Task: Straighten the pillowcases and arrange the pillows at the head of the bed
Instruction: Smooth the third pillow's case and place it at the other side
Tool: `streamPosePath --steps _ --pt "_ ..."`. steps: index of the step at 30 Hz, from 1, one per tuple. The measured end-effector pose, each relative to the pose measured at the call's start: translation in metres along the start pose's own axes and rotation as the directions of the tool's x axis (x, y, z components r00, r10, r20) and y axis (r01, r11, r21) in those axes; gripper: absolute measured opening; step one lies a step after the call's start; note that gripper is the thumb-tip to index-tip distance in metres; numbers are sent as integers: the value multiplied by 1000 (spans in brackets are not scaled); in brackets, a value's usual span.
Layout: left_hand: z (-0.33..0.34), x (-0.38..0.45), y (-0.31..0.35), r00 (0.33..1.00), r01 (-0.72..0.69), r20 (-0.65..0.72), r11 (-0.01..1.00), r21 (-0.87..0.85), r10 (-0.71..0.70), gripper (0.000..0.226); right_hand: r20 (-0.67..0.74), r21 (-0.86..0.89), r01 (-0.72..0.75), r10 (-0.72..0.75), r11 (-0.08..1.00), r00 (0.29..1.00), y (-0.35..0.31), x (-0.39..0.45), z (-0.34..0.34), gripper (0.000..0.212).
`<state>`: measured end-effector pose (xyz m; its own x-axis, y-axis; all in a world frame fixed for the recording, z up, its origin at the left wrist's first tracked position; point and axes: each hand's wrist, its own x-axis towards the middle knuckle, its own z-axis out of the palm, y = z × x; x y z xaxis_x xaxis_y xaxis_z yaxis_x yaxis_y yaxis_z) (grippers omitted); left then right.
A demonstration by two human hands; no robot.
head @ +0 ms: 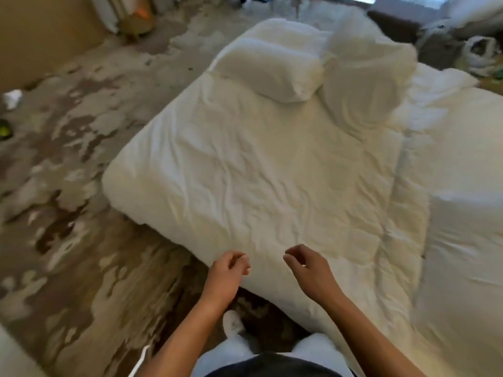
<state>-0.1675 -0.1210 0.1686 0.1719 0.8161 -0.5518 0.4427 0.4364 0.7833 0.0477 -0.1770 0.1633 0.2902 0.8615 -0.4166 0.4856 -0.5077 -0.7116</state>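
Both hands, the left hand [230, 265] and the right hand [307, 265], are held loosely curled and empty above the bed [245, 172] edge at 6 o'clock. Two pillows [268, 69] [362, 85] are seen at 12 o'clock, touching, the right one askew, probably awaiting straightening.

This is a bedroom, possibly a hotel room. A wide bed with a wrinkled white duvet [272, 170] fills the middle, with two plump white pillows [268, 68] at its far end. A brown and cream patterned carpet [68, 172] covers the floor to the left, meeting a plain tan wall [40, 31] at far left. White bags [480, 54] lie on the floor at far right.
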Motion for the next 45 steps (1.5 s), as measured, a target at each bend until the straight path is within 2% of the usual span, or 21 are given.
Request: streamPosePath --steps 7,12,17,25,30,37,41,45 --pt "-138 -37 -77 958 119 -233 971 -208 -167 15 218 22 232 -231 973 948 -160 29 126 14" --pt "-196 -23 -94 914 143 -314 927 -346 -258 16 337 -27 282 -257 959 906 -211 49 183 14" --pt "-264 30 -81 903 81 -349 898 -434 -250 18 410 -92 273 -213 958 887 -241 90 228 13" --pt "-437 142 -35 874 4 -432 892 -452 -223 19 456 -106 236 -164 966 875 -346 202 328 14" --pt "-544 185 -34 834 11 -487 889 -457 -260 20 512 -76 327 -245 942 823 -463 275 408 14" --pt "-682 255 -77 783 80 -484 836 -544 -390 22 543 -14 425 -350 905 763 -638 378 524 12" --pt "-784 321 -95 791 82 -475 837 -541 -385 22 521 -30 427 -350 904 779 -716 434 588 12" --pt "-885 393 -78 853 99 -416 880 -464 -315 20 432 -49 366 -311 929 847 -775 472 621 11"
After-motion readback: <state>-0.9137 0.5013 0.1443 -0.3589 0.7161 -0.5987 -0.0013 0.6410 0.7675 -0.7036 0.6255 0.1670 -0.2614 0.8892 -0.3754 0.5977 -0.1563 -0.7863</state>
